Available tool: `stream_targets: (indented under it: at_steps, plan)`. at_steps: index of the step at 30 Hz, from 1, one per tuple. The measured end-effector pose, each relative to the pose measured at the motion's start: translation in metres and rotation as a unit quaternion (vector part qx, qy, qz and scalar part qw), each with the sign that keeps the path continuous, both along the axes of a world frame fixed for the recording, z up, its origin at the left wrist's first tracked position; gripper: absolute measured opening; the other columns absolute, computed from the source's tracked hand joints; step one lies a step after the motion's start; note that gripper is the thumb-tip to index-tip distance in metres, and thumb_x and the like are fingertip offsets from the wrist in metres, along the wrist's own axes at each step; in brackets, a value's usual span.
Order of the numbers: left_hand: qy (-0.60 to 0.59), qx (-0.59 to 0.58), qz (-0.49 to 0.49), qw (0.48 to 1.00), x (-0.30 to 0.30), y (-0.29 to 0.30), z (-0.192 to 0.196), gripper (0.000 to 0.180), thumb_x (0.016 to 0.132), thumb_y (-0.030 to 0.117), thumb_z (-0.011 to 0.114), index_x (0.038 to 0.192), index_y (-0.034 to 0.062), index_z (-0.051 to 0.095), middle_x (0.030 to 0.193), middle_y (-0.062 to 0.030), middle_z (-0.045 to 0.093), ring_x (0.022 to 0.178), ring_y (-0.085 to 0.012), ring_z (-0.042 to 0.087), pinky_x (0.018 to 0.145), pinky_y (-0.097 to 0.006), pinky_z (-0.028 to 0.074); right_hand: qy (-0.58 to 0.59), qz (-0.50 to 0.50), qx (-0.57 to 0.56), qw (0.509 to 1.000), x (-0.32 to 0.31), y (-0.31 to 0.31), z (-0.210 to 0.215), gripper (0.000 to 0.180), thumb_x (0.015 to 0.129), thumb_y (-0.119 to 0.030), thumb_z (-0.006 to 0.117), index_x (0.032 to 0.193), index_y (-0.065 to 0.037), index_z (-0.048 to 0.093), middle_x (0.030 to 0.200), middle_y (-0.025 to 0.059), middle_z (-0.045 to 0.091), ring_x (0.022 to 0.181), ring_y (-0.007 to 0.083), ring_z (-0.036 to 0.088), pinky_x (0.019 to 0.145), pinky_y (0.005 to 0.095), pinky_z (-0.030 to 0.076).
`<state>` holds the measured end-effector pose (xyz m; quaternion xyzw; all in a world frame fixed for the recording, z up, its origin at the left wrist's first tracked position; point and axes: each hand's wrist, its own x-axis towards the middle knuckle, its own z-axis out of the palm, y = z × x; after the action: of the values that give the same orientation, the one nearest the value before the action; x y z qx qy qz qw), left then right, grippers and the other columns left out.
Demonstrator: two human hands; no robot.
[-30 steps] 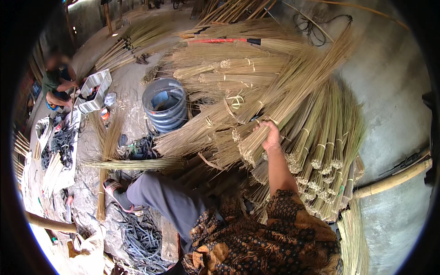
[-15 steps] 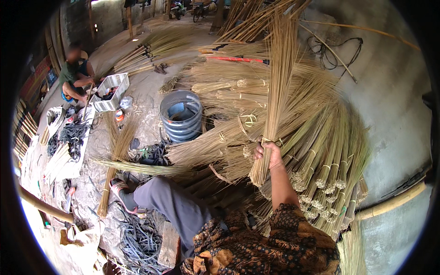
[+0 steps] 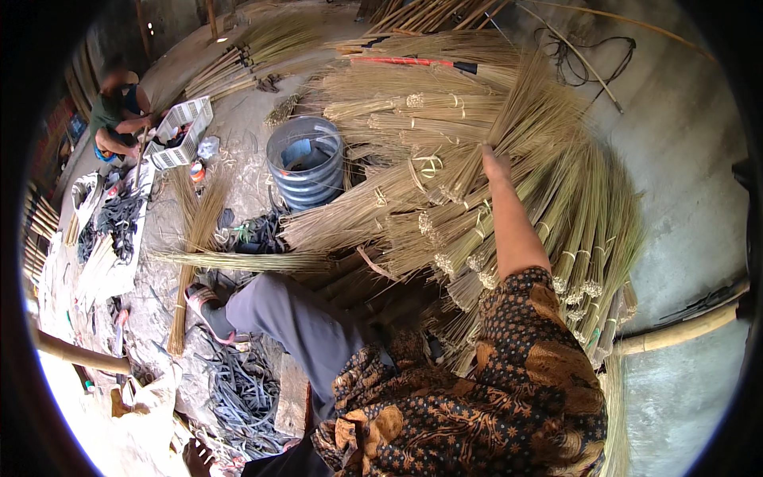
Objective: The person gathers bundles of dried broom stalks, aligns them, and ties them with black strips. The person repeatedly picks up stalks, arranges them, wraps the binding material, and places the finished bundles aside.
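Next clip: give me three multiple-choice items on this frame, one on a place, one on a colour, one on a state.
1. Where is the right hand?
A. on the stick bundles
B. in the bucket
C. on the floor

2. What colour is the long handle on top of the far bundles?
A. blue
B. red
C. white

3. How does the ribbed bucket stand?
A. tipped over
B. upside down
C. upright, mouth open

Answers: 1 A, the hand rests on a fanned bundle; 2 B, the handle is red with a dark end; 3 C, its inside shows from above.
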<state>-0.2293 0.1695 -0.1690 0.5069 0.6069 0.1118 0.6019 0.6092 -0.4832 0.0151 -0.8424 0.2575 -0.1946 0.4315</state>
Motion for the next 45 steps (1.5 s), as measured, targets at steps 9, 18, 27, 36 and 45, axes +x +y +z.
stream_targets:
  at_steps: [9,18,27,36,45]
  plan:
    - [-0.011,-0.038,-0.1,0.994,-0.006,0.005,0.0,0.086,0.101,0.075,0.031,0.159,0.0123,0.039,0.156,-0.0183,0.048,0.133,-0.0422,0.053,0.11,-0.06,0.045,0.198,-0.02,-0.254,0.946,-0.08,-0.12,-0.052,0.08,0.098,-0.053,0.062,0.151,0.004,0.044,0.151,0.0286,0.049,0.138,0.0438,0.05,0.113,0.0485,0.048]
    - [0.063,0.01,-0.148,0.987,-0.003,0.011,-0.006,0.084,0.104,0.072,0.017,0.16,0.0129,0.039,0.154,-0.0201,0.05,0.133,-0.0408,0.056,0.105,-0.058,0.051,0.303,-0.091,-0.297,0.901,-0.124,-0.125,-0.028,0.075,0.092,-0.043,0.072,0.146,0.004,0.05,0.156,0.0212,0.037,0.141,0.04,0.044,0.112,0.048,0.047]
    - [0.048,-0.042,-0.091,0.994,-0.017,-0.002,0.007,0.079,0.104,0.069,0.036,0.159,0.0125,0.038,0.154,-0.0184,0.051,0.136,-0.0391,0.053,0.114,-0.059,0.041,0.343,-0.125,-0.195,0.91,-0.111,-0.163,-0.047,0.068,0.099,-0.052,0.061,0.148,-0.006,0.054,0.159,0.017,0.039,0.147,0.0386,0.038,0.116,0.049,0.042]
    - [-0.049,-0.053,-0.081,0.994,-0.013,0.003,0.007,0.081,0.104,0.069,0.034,0.159,0.0095,0.037,0.154,-0.0232,0.049,0.137,-0.0425,0.05,0.116,-0.059,0.04,0.172,-0.142,0.095,0.97,-0.115,-0.194,-0.036,0.068,0.098,-0.044,0.062,0.15,-0.001,0.051,0.154,0.0225,0.051,0.14,0.0388,0.051,0.112,0.0522,0.047]
    - [-0.055,-0.062,-0.072,0.994,-0.015,-0.003,0.016,0.075,0.106,0.064,0.033,0.16,0.0107,0.036,0.154,-0.0233,0.048,0.139,-0.0426,0.049,0.115,-0.06,0.041,-0.024,-0.04,0.447,0.893,-0.106,-0.217,-0.045,0.093,0.084,-0.045,0.078,0.159,-0.011,0.035,0.17,0.0188,0.022,0.152,0.0369,0.03,0.124,0.0539,0.022]
